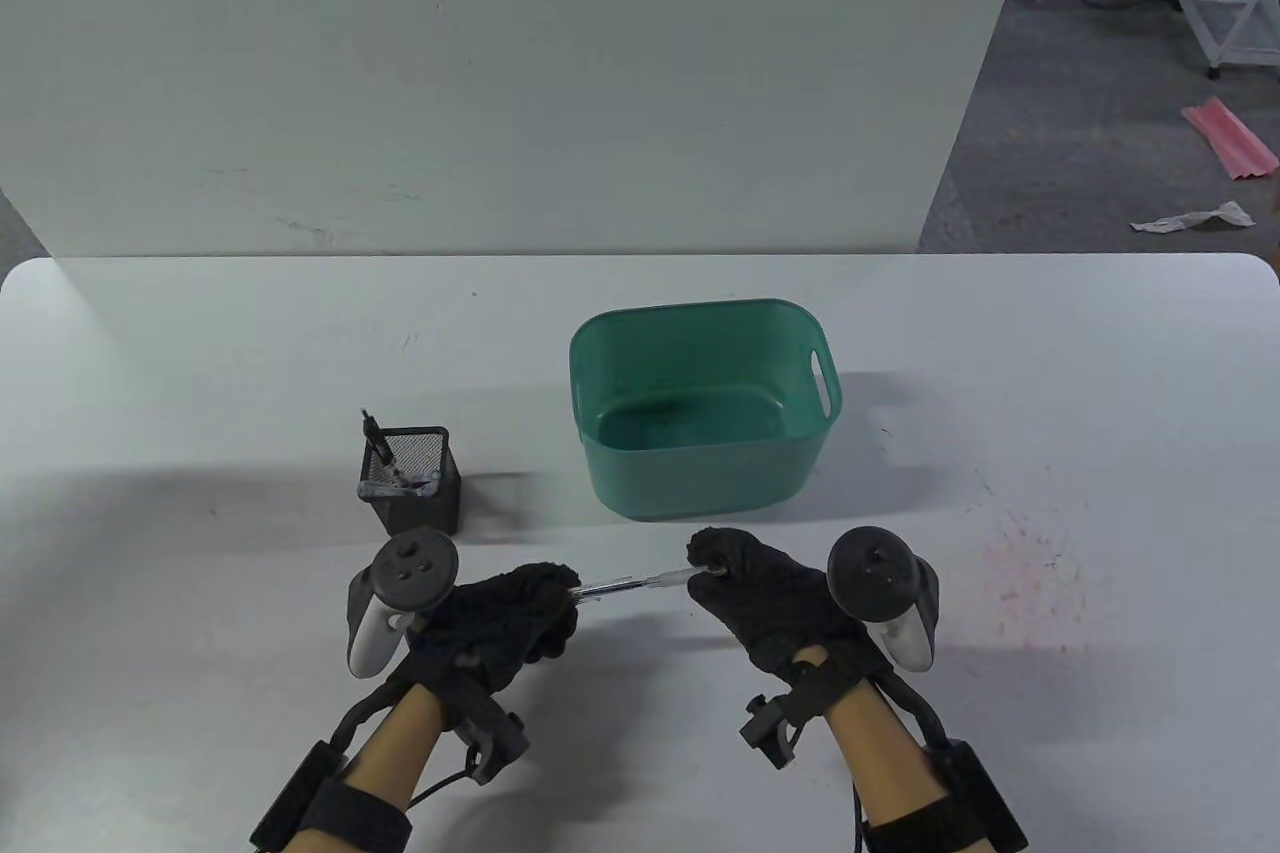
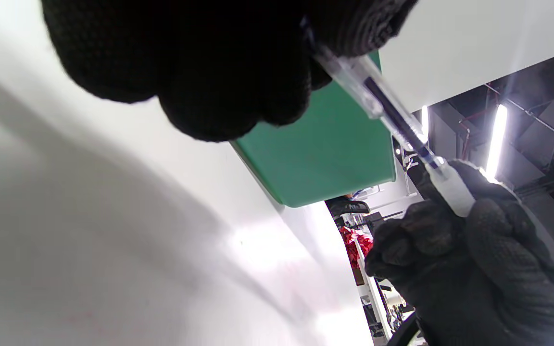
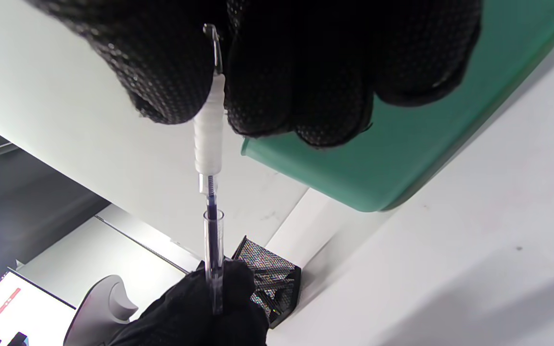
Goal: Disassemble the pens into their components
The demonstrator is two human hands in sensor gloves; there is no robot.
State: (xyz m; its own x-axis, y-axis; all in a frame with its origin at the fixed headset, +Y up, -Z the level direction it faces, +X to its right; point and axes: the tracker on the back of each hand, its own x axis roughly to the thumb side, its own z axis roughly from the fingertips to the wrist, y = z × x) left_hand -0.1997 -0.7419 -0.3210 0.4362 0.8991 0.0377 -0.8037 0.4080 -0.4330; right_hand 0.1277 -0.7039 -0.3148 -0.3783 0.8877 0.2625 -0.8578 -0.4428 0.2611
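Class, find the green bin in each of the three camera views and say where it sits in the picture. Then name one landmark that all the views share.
Table view: the green bin stands mid-table, beyond both hands.
Left wrist view: its wall shows at centre, behind the pen.
Right wrist view: it fills the upper right, past the right hand.
Shared landmark: the pen, held between the two hands in every view.

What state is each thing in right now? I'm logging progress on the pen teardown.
Clear plastic pen barrel: gripped by the left hand, pulled apart from the tip section.
White grip section with metal tip: pinched by the right hand, dark refill exposed between the halves.
Green plastic bin: upright, looks empty.
Black mesh pen holder: upright, holding pens.
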